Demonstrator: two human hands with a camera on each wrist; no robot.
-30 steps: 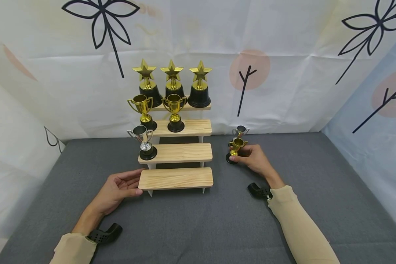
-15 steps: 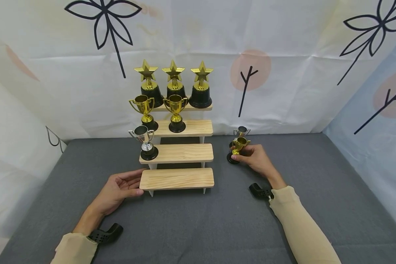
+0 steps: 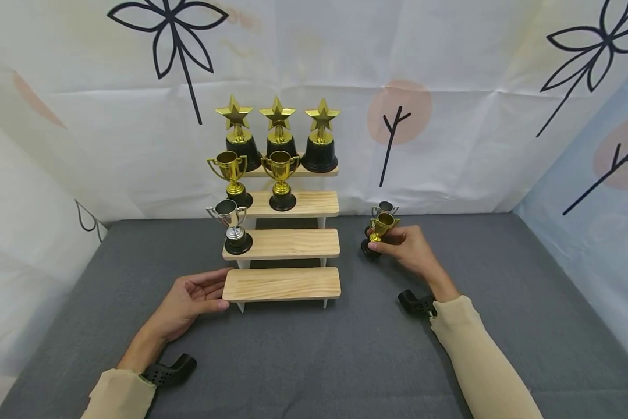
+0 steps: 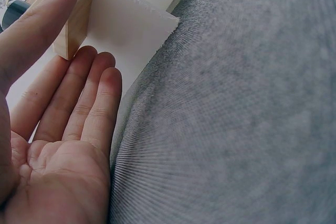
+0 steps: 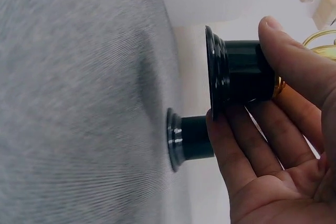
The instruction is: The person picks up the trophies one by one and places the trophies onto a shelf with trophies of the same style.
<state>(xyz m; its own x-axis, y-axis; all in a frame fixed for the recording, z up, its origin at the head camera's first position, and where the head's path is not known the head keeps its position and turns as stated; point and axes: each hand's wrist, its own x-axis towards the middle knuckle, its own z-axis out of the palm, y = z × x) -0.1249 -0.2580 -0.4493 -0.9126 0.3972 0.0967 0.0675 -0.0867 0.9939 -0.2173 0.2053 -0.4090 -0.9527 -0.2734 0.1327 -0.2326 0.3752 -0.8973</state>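
My right hand (image 3: 405, 247) pinches a small gold trophy cup (image 3: 383, 225) by its black base (image 5: 244, 72), thumb on one side and fingers on the other. In the right wrist view that base stands a little off the grey cloth. Behind it is a silver trophy cup (image 3: 385, 207), partly hidden, its black base (image 5: 195, 137) on the cloth. My left hand (image 3: 180, 305) rests against the left end of the lowest board of a stepped wooden stand (image 3: 282, 285). Its fingers (image 4: 86, 93) reach the white side support (image 4: 126, 30), fairly straight.
On the top step are three gold star trophies (image 3: 279, 125). Two gold cups (image 3: 281, 174) occupy the second step, and one silver cup (image 3: 232, 218) is at the left of the third. A printed white cloth backdrop (image 3: 314, 58) hangs behind the grey-covered table (image 3: 314, 361).
The gold cup in my right hand has risen slightly and leans more to the right. My left hand keeps its place at the stand. The head view has shifted a little.
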